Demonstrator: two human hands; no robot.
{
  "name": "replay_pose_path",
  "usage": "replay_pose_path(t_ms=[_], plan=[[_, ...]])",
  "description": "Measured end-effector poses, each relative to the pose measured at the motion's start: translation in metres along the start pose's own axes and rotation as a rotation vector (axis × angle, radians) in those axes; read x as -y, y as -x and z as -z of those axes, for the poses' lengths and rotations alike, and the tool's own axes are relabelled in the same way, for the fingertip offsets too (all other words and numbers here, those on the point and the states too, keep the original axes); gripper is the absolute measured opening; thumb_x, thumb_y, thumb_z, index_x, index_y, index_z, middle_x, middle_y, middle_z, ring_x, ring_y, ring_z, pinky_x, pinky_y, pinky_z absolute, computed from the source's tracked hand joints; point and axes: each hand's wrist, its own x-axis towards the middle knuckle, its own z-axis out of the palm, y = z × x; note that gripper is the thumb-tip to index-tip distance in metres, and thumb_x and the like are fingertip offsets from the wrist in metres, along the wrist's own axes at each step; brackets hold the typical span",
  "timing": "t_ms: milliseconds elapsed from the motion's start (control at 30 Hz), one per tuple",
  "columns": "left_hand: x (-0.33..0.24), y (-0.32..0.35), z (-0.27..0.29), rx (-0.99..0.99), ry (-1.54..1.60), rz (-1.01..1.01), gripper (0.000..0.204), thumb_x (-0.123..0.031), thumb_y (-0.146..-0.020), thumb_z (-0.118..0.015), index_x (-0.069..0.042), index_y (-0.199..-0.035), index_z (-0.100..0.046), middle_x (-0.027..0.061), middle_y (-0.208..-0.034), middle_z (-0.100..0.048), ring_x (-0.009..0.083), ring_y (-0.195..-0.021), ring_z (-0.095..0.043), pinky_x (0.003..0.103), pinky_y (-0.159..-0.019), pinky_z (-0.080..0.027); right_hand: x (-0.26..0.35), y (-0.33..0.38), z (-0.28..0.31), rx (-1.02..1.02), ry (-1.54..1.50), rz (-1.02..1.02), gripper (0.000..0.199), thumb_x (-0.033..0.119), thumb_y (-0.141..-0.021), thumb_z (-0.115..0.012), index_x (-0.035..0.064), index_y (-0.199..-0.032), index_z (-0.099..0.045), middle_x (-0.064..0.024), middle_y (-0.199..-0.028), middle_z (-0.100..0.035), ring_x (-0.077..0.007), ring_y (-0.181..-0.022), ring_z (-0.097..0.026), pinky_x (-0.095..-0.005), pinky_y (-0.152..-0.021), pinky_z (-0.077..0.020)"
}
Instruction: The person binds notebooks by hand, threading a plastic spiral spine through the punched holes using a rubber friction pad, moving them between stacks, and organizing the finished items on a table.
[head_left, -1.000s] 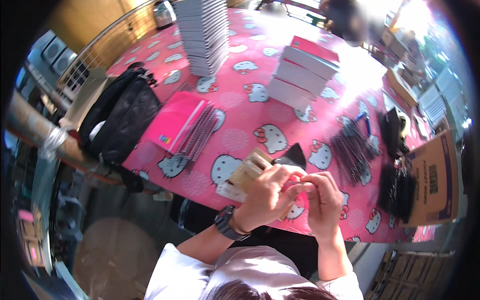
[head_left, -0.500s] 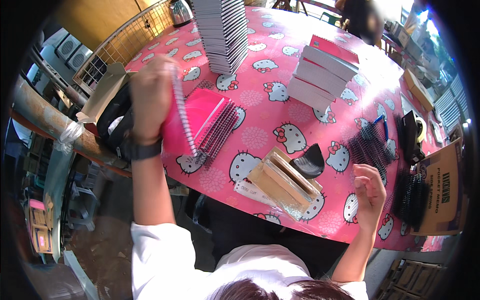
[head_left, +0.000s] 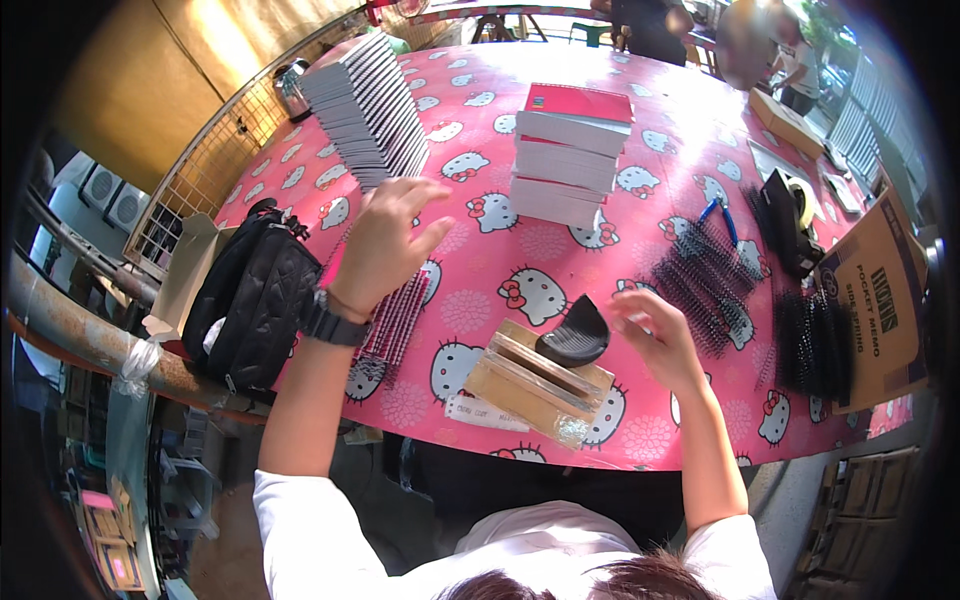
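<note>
My left hand (head_left: 385, 245), a dark watch on its wrist, is empty with fingers apart. It hovers over a low pile of pink spiral notebooks (head_left: 400, 325) and hides much of it. My right hand (head_left: 655, 335) is raised over the table, its fingers loosely bent and apart, holding nothing. Just left of it lies a black, curved, ribbed piece (head_left: 578, 338). This touches a wooden jig (head_left: 535, 390) with raised rails near the table's front edge. Beyond my hands stands a stack of unbound paper blocks (head_left: 565, 165) topped by pink covers.
A tall stack of spiral notebooks (head_left: 365, 115) stands at the far left. Black wire coils (head_left: 705, 285), a blue-handled tool (head_left: 715, 215), a tape dispenser (head_left: 790, 220) and a cardboard box (head_left: 875, 320) occupy the right. A black bag (head_left: 255, 295) sits left. Other people are in the background.
My left hand has let go of a pink spiral notebook at the pile and moved right, its fingers opening. My right hand has lifted and moved left. The whole view has shifted.
</note>
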Motion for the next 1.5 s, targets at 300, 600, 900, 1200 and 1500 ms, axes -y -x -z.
replay_pose_path(t_ms=[300, 600, 900, 1200, 1500], plan=[[0.013, -0.090, -0.118, -0.296, 0.440, 0.397, 0.034, -0.007, -0.077, -0.064, -0.002, -0.111, -0.064, 0.0200, -0.111, -0.061, 0.0341, -0.108, -0.057, 0.041, -0.098, -0.043, -0.017, -0.113, 0.015, -0.306, -0.462, -0.131, 0.040, 0.032, -0.092, -0.061, 0.0040, -0.120, -0.057, -0.0071, -0.112, -0.064, -0.0148, -0.093, -0.059, -0.0294, -0.081, -0.0471], [-0.016, -0.080, -0.140, -0.270, -0.190, 0.147, 0.059, -0.001, -0.075, -0.061, -0.017, -0.132, -0.054, 0.0084, -0.126, -0.053, 0.0297, -0.116, -0.049, 0.045, -0.093, -0.044, 0.008, -0.194, 0.044, -0.326, -0.381, -0.313, 0.067, 0.056, -0.082, -0.067, 0.0016, -0.120, -0.057, -0.0131, -0.112, -0.061, -0.0221, -0.097, -0.057, -0.0372, -0.086, -0.0450], [-0.005, -0.079, -0.131, -0.181, -0.460, -0.022, 0.070, 0.001, -0.072, -0.058, -0.023, -0.137, -0.049, 0.0053, -0.128, -0.050, 0.0245, -0.111, -0.051, 0.043, -0.082, -0.042, 0.000, -0.222, 0.044, -0.278, -0.299, -0.461, 0.045, 0.045, -0.081, -0.071, 0.0047, -0.101, -0.066, -0.0064, -0.090, -0.062, -0.0158, -0.085, -0.057, -0.0334, -0.078, -0.0467], [-0.007, -0.097, -0.122, -0.059, -0.466, 0.026, 0.065, -0.001, -0.079, -0.057, -0.029, -0.137, -0.049, 0.0051, -0.117, -0.051, 0.0253, -0.102, -0.054, 0.045, -0.081, -0.042, -0.010, -0.246, 0.057, -0.323, -0.433, -0.539, 0.035, 0.029, -0.075, -0.078, 0.0081, -0.098, -0.063, -0.0047, -0.090, -0.060, -0.0169, -0.089, -0.056, -0.0319, -0.077, -0.0426], [0.004, -0.097, -0.127, -0.068, -0.213, 0.134, 0.054, -0.010, -0.085, -0.059, -0.025, -0.137, -0.052, 0.0066, -0.121, -0.049, 0.0254, -0.108, -0.053, 0.044, -0.090, -0.043, -0.023, -0.181, 0.102, -0.249, -0.684, -0.061, 0.035, 0.008, -0.081, -0.067, -0.0020, -0.112, -0.054, -0.0116, -0.107, -0.061, -0.0218, -0.096, -0.061, -0.0341, -0.089, -0.0485]])
